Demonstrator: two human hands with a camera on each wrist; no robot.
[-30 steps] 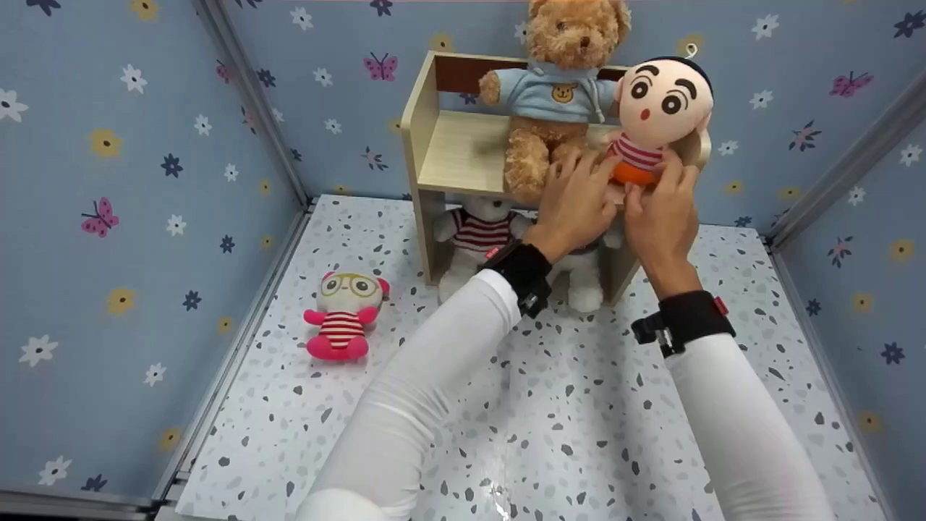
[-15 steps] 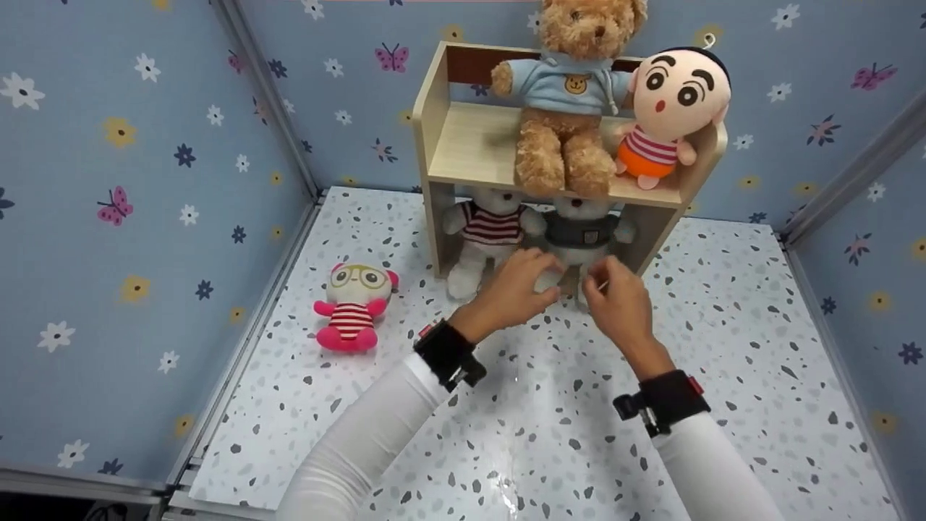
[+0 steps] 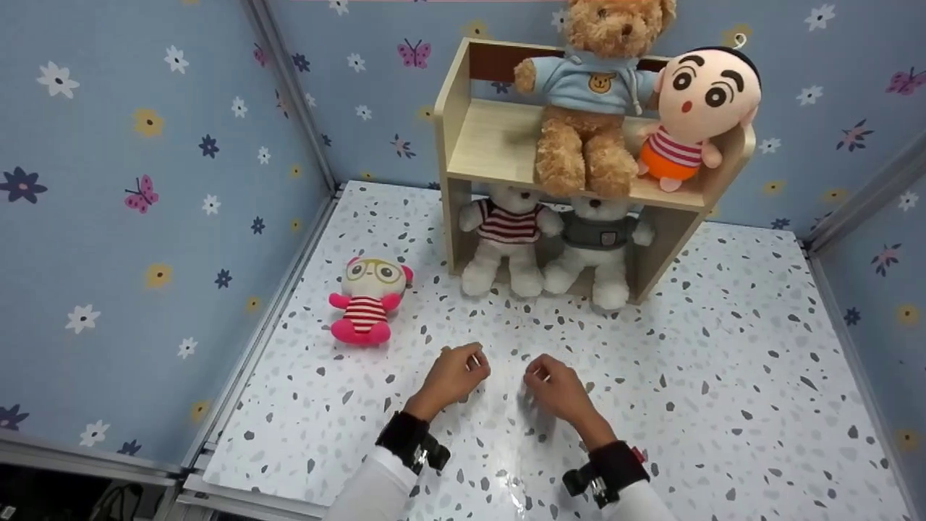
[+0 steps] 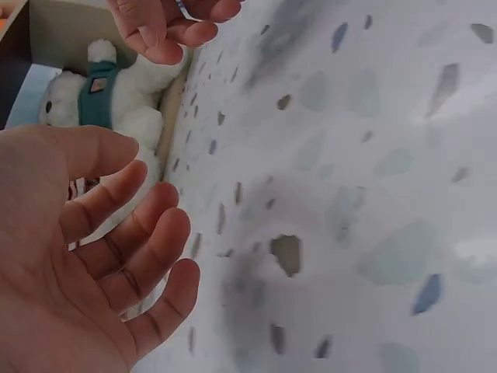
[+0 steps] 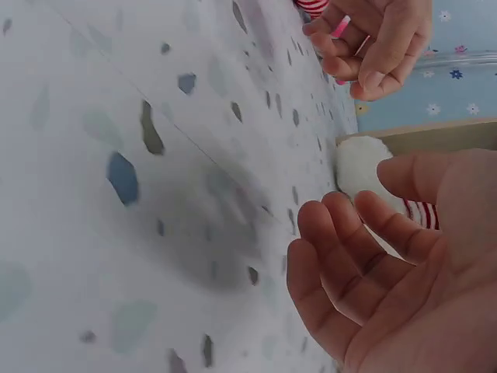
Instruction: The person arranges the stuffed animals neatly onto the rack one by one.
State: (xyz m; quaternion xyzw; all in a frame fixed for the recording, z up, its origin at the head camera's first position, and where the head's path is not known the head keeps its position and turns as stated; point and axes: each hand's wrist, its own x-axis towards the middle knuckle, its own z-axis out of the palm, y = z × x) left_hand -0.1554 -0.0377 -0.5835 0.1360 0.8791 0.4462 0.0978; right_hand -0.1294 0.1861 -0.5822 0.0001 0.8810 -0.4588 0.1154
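I see blue walls point(image 3: 145, 181) printed with flowers and butterflies, metal corner rails point(image 3: 289, 87), a speckled white terrazzo floor point(image 3: 723, 362), and a pale wooden shelf unit point(image 3: 492, 137) against the back wall.

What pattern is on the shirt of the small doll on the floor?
Red and white stripes on the small doll, with pink limbs; clearest in the head view.

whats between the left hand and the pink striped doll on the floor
Nothing: in the head view only bare speckled floor lies between the left hand and the pink striped doll.
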